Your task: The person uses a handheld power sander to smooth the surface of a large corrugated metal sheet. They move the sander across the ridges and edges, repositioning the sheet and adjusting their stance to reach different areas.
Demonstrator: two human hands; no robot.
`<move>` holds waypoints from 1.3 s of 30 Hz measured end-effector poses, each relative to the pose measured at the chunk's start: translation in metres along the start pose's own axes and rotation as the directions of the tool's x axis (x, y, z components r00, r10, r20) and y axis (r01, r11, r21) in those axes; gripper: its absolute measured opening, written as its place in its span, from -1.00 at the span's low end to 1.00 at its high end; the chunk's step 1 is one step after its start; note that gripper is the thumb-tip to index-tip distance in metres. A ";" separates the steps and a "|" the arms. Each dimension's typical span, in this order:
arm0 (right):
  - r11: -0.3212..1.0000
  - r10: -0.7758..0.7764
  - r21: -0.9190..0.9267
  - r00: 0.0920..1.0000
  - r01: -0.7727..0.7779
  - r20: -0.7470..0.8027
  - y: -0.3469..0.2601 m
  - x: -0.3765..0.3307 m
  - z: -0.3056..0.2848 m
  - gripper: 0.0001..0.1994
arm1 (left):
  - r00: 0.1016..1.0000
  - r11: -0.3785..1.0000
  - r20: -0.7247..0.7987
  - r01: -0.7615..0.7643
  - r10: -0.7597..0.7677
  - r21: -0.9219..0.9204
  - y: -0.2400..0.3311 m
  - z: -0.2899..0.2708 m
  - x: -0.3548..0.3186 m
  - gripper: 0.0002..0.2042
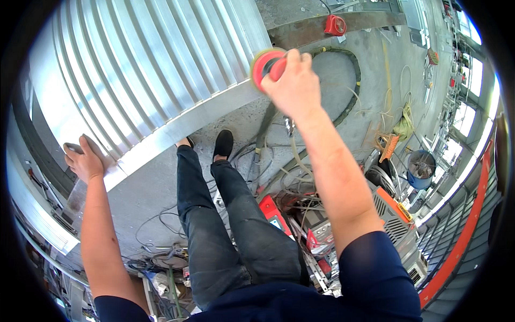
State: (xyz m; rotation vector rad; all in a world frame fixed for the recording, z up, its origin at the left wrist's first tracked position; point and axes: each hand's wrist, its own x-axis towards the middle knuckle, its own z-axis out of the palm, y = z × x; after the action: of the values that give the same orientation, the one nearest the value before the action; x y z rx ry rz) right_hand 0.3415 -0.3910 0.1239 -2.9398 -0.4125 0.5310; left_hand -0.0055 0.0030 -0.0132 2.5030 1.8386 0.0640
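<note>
In the upper middle, the right hand point(296, 83) wraps round a red sander point(261, 67) at the right end of the ridged metal panel point(137, 64), upper left; the left hand point(85, 160), half-curled, touches the panel's lower-left corner, grip unclear.

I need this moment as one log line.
left grip: on ribbed metal panel, left end | right grip: holding red disc sander at panel's right end

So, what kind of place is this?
It looks like a metalworking workshop: there's a big ribbed metal panel, a round red power tool in the right hand, and a dark hose looped across the grey floor.
</note>
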 end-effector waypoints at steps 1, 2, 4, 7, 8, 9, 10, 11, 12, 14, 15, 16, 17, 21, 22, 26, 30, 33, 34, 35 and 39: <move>1.000 -0.010 -0.012 1.000 0.010 0.005 0.004 0.004 -0.004 -0.47 | 1.000 1.000 0.010 -0.003 0.003 -0.011 0.003 -0.002 0.001 -0.06; 0.999 -0.022 -0.025 1.000 0.023 0.011 0.005 0.006 -0.004 -0.46 | 1.000 1.000 0.020 -0.004 0.005 -0.023 0.004 -0.005 0.002 -0.06; 0.991 -0.108 -0.077 0.993 0.110 0.038 -0.005 -0.028 0.015 -0.42 | 0.999 1.000 0.040 0.002 -0.002 0.011 0.008 -0.009 -0.001 -0.08; 0.982 -0.177 -0.048 0.975 0.185 0.135 -0.024 -0.051 0.028 -0.40 | 0.999 0.999 0.049 -0.016 0.014 0.035 0.006 -0.012 -0.005 -0.11; 0.988 -0.133 -0.065 0.982 0.143 0.137 -0.024 -0.043 0.027 -0.41 | 0.999 0.999 0.044 -0.024 0.023 0.035 0.008 -0.012 -0.006 -0.11; 0.987 -0.133 -0.080 0.988 0.139 0.073 -0.023 -0.027 0.022 -0.41 | 0.999 0.999 0.054 -0.008 0.006 0.046 0.014 -0.018 -0.010 -0.12; 0.987 -0.128 -0.096 0.992 0.128 0.008 -0.020 -0.007 0.014 -0.41 | 0.998 0.999 0.067 0.005 -0.008 0.053 0.019 -0.020 -0.011 -0.13; 0.989 -0.110 -0.096 0.994 0.110 0.013 -0.022 0.018 0.002 -0.41 | 0.998 0.999 0.055 -0.006 0.004 0.033 0.013 -0.016 -0.009 -0.14; 0.991 -0.087 -0.101 0.996 0.089 0.024 -0.025 0.043 -0.007 -0.41 | 0.999 1.000 0.051 -0.001 0.000 0.017 0.016 -0.019 -0.011 -0.16; 0.982 -0.114 -0.145 0.993 0.117 0.030 -0.047 0.084 -0.018 -0.41 | 0.996 0.999 0.080 0.039 -0.041 0.029 0.023 -0.031 -0.011 -0.18; 0.977 -0.135 -0.163 0.990 0.139 0.036 -0.060 0.098 -0.022 -0.41 | 0.994 0.999 0.101 0.051 -0.052 0.017 0.019 -0.029 -0.010 -0.17; 0.978 -0.143 -0.154 0.990 0.144 0.016 -0.072 0.109 -0.023 -0.42 | 0.998 0.999 0.061 -0.003 0.000 0.051 0.016 -0.028 -0.010 -0.14; 0.980 -0.142 -0.141 0.990 0.139 -0.005 -0.076 0.121 -0.024 -0.42 | 0.995 0.997 0.095 0.013 -0.019 0.070 0.027 -0.034 -0.011 -0.10; 0.990 -0.091 -0.109 0.994 0.084 -0.058 -0.082 0.128 -0.021 -0.40 | 0.992 0.998 0.117 0.056 -0.052 -0.026 0.033 -0.034 -0.010 -0.06; 0.991 -0.091 -0.104 0.993 0.084 -0.073 -0.073 0.115 -0.018 -0.40 | 0.989 0.998 0.137 0.060 -0.057 -0.018 0.034 -0.037 -0.011 -0.09; 0.996 -0.062 -0.066 0.996 0.057 -0.065 -0.040 0.037 0.010 -0.42 | 0.979 0.994 0.185 0.093 -0.082 -0.051 0.027 -0.044 -0.014 -0.07; 0.993 -0.078 -0.090 0.996 0.074 -0.049 -0.063 -0.051 0.043 -0.42 | 0.974 0.994 0.219 0.079 -0.060 -0.078 0.030 -0.042 -0.012 -0.08; 0.982 -0.161 -0.086 0.985 0.166 0.065 -0.138 -0.111 0.067 -0.39 | 0.965 0.980 0.255 0.102 -0.056 -0.173 0.028 -0.046 -0.009 -0.14; 0.974 -0.205 -0.079 0.974 0.213 0.094 -0.170 -0.131 0.073 -0.38 | 0.968 0.978 0.244 0.099 -0.052 -0.182 0.023 -0.045 -0.008 -0.17; 0.961 -0.235 -0.113 0.962 0.252 0.141 -0.202 -0.148 0.083 -0.40 | 0.974 0.969 0.226 0.044 0.012 -0.242 0.013 -0.042 -0.006 -0.18; 0.948 -0.304 -0.045 0.939 0.315 0.162 -0.285 -0.188 0.121 -0.45 | 0.897 0.842 0.352 -0.042 0.269 -0.538 -0.046 -0.047 0.026 -0.24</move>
State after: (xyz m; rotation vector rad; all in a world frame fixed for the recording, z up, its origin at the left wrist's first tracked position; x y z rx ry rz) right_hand 0.0596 -0.1637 0.1213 -2.8240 -0.9109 0.7122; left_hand -0.0443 0.0414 0.0319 2.0737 1.2338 0.0235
